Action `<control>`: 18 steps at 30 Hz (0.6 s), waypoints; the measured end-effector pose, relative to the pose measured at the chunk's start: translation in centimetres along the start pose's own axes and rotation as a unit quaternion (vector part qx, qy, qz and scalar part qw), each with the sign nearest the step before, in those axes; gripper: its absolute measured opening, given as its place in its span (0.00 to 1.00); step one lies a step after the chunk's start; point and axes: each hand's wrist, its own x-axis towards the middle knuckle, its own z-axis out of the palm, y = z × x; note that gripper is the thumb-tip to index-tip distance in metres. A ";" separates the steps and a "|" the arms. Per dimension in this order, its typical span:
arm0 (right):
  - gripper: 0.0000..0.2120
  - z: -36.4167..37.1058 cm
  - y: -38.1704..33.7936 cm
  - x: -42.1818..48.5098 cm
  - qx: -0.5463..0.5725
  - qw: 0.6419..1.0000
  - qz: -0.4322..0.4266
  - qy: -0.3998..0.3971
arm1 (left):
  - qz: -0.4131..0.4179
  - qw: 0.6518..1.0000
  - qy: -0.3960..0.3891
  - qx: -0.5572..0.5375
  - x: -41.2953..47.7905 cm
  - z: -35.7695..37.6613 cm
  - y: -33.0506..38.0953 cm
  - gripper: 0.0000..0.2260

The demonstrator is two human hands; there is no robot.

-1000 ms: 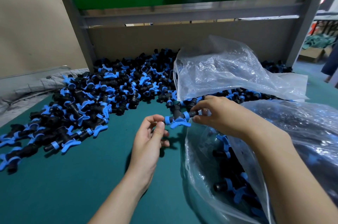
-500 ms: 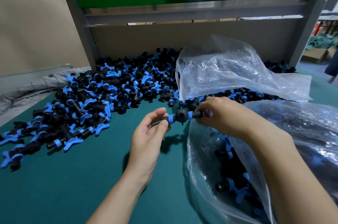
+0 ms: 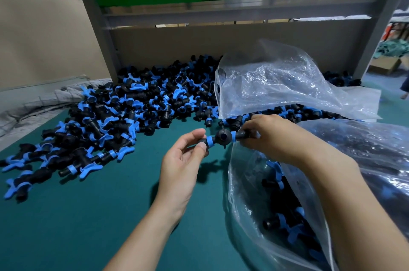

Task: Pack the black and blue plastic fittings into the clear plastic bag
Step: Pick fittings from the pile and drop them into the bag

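Between both hands, over the teal table (image 3: 88, 226): one black and blue tee fitting (image 3: 222, 136).
Left hand (image 3: 183, 160) pinches one end, right hand (image 3: 272, 138) grips the other, beside the clear plastic bag (image 3: 247, 193).

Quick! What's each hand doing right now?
Left hand: closed, pinching one end of the black and blue fitting.
Right hand: closed, gripping the fitting's other end.

You've rolled fitting (image 3: 223, 136) at mid-frame: blue wing handle, hanging underneath a second ago, now out of sight; round black body faces you. Your left hand (image 3: 183, 164) has uncurled slightly, thumb and forefinger stretched up onto fitting's left end.
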 end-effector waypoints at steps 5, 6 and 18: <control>0.08 -0.1 -0.1 -0.1 0.006 1.000 -0.001 -0.002 | -0.005 1.000 0.003 -0.002 0.1 -0.1 0.0 0.11; 0.07 -0.2 -0.1 -0.1 0.012 1.000 -0.001 -0.003 | -0.009 1.000 0.006 -0.007 0.1 -0.2 0.0 0.10; 0.14 -2.3 -1.0 -0.6 0.183 0.963 -0.006 0.198 | -0.071 0.996 -0.043 -0.022 -1.9 1.5 1.5 0.09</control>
